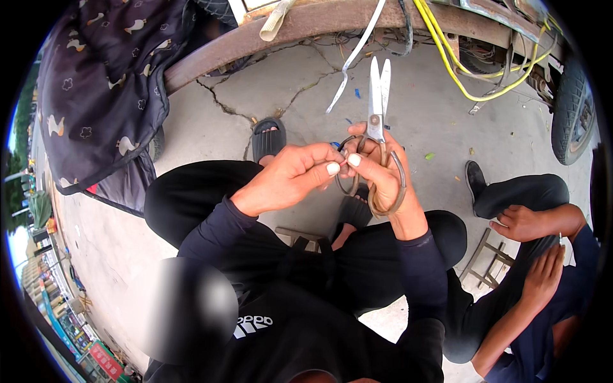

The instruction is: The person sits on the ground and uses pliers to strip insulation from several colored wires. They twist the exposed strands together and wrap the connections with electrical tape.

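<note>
In my right hand (pixel 382 181) is a pair of large scissors (pixel 375 121), their silver blades pointing away from me and slightly apart. The worn brown handle loops hang around my fingers and palm. My left hand (pixel 284 177) is closed in a pinch beside the scissors' left loop. Its thumb and fingertips meet the right thumb and fingers above my lap. Whatever small thing is between the fingertips is mostly hidden, and I cannot make out its kind.
A rusty metal beam (pixel 246 48) crosses ahead, with a white cable (pixel 359 51) and a looped yellow cable (pixel 469 94) hanging from the frame. A bird-patterned dark cover (pixel 105 96) drapes at left. Another person's hand (pixel 544 271) and a wooden stool (pixel 486 258) are at right.
</note>
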The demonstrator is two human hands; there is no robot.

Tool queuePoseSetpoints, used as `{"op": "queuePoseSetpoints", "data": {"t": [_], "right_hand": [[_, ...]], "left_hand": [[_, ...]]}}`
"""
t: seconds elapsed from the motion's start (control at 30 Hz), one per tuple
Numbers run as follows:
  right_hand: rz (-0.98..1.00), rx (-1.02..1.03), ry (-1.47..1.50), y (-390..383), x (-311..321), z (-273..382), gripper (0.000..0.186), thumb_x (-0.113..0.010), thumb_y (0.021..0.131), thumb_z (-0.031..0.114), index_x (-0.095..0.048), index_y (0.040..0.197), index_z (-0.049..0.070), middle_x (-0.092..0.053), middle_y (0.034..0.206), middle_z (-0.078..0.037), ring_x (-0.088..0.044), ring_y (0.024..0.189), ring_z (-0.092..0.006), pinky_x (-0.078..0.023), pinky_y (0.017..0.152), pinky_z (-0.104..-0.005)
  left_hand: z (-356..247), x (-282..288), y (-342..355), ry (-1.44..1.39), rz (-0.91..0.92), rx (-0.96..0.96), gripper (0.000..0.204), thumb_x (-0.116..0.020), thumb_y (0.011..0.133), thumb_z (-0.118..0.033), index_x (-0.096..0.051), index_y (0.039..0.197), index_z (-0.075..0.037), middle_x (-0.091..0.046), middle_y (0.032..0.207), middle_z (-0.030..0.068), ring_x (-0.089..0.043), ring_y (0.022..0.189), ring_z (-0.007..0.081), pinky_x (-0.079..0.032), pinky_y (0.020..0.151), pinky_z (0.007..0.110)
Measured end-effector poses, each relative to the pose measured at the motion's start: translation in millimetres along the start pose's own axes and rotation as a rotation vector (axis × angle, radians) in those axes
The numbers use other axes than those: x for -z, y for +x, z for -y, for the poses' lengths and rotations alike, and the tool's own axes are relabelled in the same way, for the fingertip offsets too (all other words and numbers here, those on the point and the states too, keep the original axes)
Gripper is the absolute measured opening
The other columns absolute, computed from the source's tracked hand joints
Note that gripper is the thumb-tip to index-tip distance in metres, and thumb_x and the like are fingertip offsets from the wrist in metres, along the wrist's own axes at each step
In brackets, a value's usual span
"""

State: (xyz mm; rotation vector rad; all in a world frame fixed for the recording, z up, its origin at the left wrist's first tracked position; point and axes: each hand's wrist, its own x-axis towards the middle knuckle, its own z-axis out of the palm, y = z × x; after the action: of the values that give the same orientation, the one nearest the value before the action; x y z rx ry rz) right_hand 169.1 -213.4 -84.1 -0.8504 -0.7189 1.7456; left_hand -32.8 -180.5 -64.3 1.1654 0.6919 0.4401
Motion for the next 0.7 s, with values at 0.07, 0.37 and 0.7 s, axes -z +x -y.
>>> {"op": "queuePoseSetpoints", "data": {"t": [0.07,0.37,0.7], "right_hand": [[-0.019,0.083,-0.034,1.8,-6.6,1.5,0.044,-0.064,0.087,0.003,-0.046,0.127,-0.001,-0.061,0.093,-0.007,-0.061,0.086,-0.0161,-0.05,0.077,-0.0297],[-0.14,0.265,-0.299,-4.7,-27.3,0.6,0.044,-0.064,0.084,-0.008,-0.049,0.125,-0.001,-0.06,0.091,-0.003,-0.058,0.084,-0.0085,-0.048,0.072,-0.0233],[-0.206,0.376,-0.51,-4.4,-44.3,-2.6,0.043,-0.064,0.082,-0.009,-0.052,0.123,-0.001,-0.06,0.087,-0.002,-0.058,0.078,-0.0075,-0.048,0.069,-0.022]], "left_hand": [[0.1,4.2,0.1,-0.028,-0.018,-0.069,0.022,-0.048,0.103,-0.019,-0.06,0.105,-0.001,-0.059,0.086,-0.0011,-0.046,0.075,0.0068,-0.042,0.069,0.024],[6.3,7.7,2.7,0.277,-0.085,-0.166,0.025,-0.047,0.104,-0.021,-0.059,0.112,0.0,-0.06,0.093,0.002,-0.055,0.091,0.011,-0.046,0.087,0.028],[19.5,12.4,-0.3,0.067,-0.011,-0.191,0.027,-0.047,0.104,-0.023,-0.058,0.11,0.001,-0.055,0.089,0.0012,-0.048,0.085,0.0099,-0.043,0.079,0.026]]}}
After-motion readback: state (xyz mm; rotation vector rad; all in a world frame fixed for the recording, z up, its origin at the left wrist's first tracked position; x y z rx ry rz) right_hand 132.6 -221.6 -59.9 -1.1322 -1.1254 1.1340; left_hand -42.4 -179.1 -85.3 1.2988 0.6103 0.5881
